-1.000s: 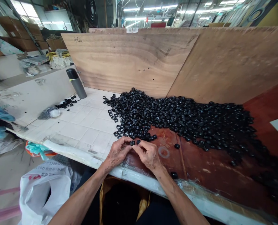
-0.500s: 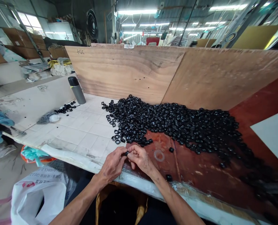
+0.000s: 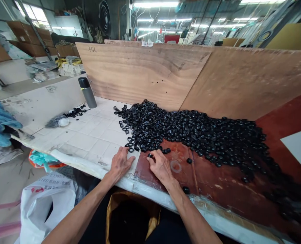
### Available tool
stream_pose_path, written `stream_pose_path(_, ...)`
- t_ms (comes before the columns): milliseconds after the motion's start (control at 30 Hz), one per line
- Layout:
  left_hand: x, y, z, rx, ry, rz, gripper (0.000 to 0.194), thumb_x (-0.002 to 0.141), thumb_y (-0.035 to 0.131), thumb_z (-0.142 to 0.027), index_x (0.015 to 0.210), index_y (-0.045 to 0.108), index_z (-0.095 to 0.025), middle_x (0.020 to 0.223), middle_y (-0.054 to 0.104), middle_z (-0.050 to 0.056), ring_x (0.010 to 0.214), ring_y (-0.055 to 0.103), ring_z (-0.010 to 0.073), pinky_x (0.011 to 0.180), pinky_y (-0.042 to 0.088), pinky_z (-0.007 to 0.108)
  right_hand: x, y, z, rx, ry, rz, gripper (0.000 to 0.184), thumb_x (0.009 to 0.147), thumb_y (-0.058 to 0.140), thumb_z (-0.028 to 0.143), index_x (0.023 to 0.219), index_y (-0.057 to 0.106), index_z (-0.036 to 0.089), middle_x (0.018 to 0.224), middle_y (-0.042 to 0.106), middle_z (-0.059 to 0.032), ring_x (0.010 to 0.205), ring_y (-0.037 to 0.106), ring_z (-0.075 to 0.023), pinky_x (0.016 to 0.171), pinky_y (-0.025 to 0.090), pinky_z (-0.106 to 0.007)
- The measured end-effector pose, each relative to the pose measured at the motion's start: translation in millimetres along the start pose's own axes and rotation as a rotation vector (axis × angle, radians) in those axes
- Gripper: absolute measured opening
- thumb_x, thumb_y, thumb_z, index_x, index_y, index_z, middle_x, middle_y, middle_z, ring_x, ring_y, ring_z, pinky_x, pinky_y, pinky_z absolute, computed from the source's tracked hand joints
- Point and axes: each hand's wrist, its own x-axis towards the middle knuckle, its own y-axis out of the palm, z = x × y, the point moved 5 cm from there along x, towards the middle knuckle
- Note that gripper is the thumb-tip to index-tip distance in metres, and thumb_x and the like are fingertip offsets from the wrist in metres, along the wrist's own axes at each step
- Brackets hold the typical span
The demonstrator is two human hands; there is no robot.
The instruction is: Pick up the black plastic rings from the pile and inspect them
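Note:
A wide heap of small black plastic rings (image 3: 191,130) spreads over the table. At its near left edge lies a loose black ring (image 3: 131,150) on the pale tiled surface. My left hand (image 3: 120,163) rests just beside that ring, its thumb apart from the fingers and nothing visibly held. On the reddish-brown board, my right hand (image 3: 162,166) is closed, thumb and fingertips pinching one black ring (image 3: 150,156). Single black rings (image 3: 189,161) lie on the board to the right of this hand.
Wooden panels (image 3: 140,73) wall off the back. A grey flask (image 3: 88,95) stands at the left, near a clear bag (image 3: 54,121) and scattered black bits (image 3: 75,112). Below the table edge hangs an open yellow-brown bag (image 3: 109,213); a white sack (image 3: 48,206) is farther left.
My hands were together over a small black piece; now they are apart. The left has moved to the loose rings, the right to the heap's near edge with a ring. The view has shifted slightly.

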Motion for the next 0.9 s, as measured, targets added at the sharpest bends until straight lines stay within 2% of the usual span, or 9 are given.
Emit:
stream_pose_path(167, 6, 7.6, -6, 0.084, -0.009, 0.047, 0.029, 0.089, 0.069, -0.030, 0.116, 0.063, -0.021, 0.111, 0.065, 0.009, 0.096, 0.070, 0.0270, 0.079, 0.053, 0.036, 0, -3, 7, 0.075, -0.057, 0.040, 0.010, 0.089, 0.065, 0.018, 0.098, 0.067, 0.020, 0.097, 0.065, -0.0074, 0.085, 0.063, -0.0227, 0.075, 0.049, -0.032)
stream_pose_path(233, 5, 8.7, -7, 0.087, 0.010, 0.034, 0.032, 0.090, 0.069, -0.031, 0.120, 0.063, -0.022, 0.111, 0.065, 0.008, 0.096, 0.070, 0.0263, 0.078, 0.053, 0.036, 0, -3, 10, 0.132, -0.094, 0.046, 0.006, 0.093, 0.061, 0.020, 0.092, 0.067, 0.020, 0.093, 0.066, -0.0070, 0.085, 0.063, -0.0221, 0.077, 0.049, -0.033)
stream_pose_path(300, 6, 10.2, -8, 0.072, 0.043, 0.019, 0.030, 0.090, 0.068, -0.030, 0.119, 0.064, -0.024, 0.109, 0.066, 0.007, 0.094, 0.070, 0.0245, 0.078, 0.053, 0.034, 1, -3, 12, 0.190, -0.122, 0.040, 0.015, 0.094, 0.057, 0.017, 0.082, 0.065, 0.020, 0.087, 0.065, -0.0062, 0.080, 0.062, -0.0205, 0.076, 0.049, -0.032)
stream_pose_path(467, 8, 14.3, -9, 0.032, 0.113, 0.003, 0.018, 0.090, 0.066, -0.023, 0.108, 0.067, -0.025, 0.105, 0.069, 0.004, 0.090, 0.070, 0.0213, 0.079, 0.053, 0.032, 1, -3, 10, 0.268, -0.122, 0.027, 0.018, 0.088, 0.060, 0.015, 0.072, 0.055, 0.021, 0.079, 0.064, -0.0041, 0.070, 0.058, -0.0176, 0.069, 0.048, -0.030)
stream_pose_path(533, 7, 15.1, -11, 0.022, 0.143, 0.003, 0.019, 0.088, 0.066, -0.021, 0.107, 0.066, -0.023, 0.101, 0.070, 0.004, 0.087, 0.070, 0.0218, 0.079, 0.053, 0.033, 2, -3, 8, 0.322, -0.066, 0.036, 0.014, 0.087, 0.061, 0.017, 0.074, 0.055, 0.021, 0.077, 0.064, -0.0031, 0.068, 0.059, -0.0173, 0.067, 0.049, -0.029)
stream_pose_path(633, 3, 15.4, -17, -0.013, 0.232, 0.006, 0.025, 0.084, 0.067, -0.018, 0.109, 0.064, -0.021, 0.095, 0.072, 0.005, 0.087, 0.071, 0.0232, 0.082, 0.055, 0.035, 3, -2, 6, 0.530, 0.061, 0.056, 0.001, 0.088, 0.061, 0.022, 0.088, 0.060, 0.021, 0.082, 0.067, -0.0028, 0.068, 0.064, -0.0172, 0.066, 0.053, -0.028)
stream_pose_path(700, 0, 16.2, -21, -0.044, 0.279, 0.027, 0.030, 0.083, 0.067, -0.017, 0.112, 0.061, -0.022, 0.096, 0.073, 0.005, 0.087, 0.071, 0.0234, 0.083, 0.055, 0.036, 3, -1, 7, 0.692, 0.118, 0.081, 0.010, 0.089, 0.061, 0.024, 0.098, 0.062, 0.021, 0.085, 0.070, -0.0027, 0.069, 0.069, -0.0176, 0.067, 0.056, -0.029)
stream_pose_path(767, -3, 17.6, -23, -0.089, 0.302, 0.071, 0.033, 0.084, 0.066, -0.018, 0.116, 0.058, -0.023, 0.100, 0.074, 0.005, 0.087, 0.072, 0.0228, 0.082, 0.056, 0.036, 4, -2, 10, 0.763, 0.124, 0.091, 0.017, 0.088, 0.063, 0.025, 0.105, 0.063, 0.021, 0.088, 0.072, -0.0030, 0.070, 0.071, -0.0177, 0.068, 0.058, -0.029)
stream_pose_path(900, -6, 14.5, -27, -0.268, 0.360, 0.133, 0.038, 0.088, 0.062, -0.019, 0.126, 0.056, -0.024, 0.111, 0.072, 0.006, 0.092, 0.071, 0.0198, 0.086, 0.058, 0.035, 4, -7, 13, 0.687, 0.061, 0.069, 0.015, 0.088, 0.064, 0.024, 0.101, 0.071, 0.021, 0.099, 0.072, -0.0065, 0.076, 0.070, -0.0181, 0.072, 0.059, -0.030)
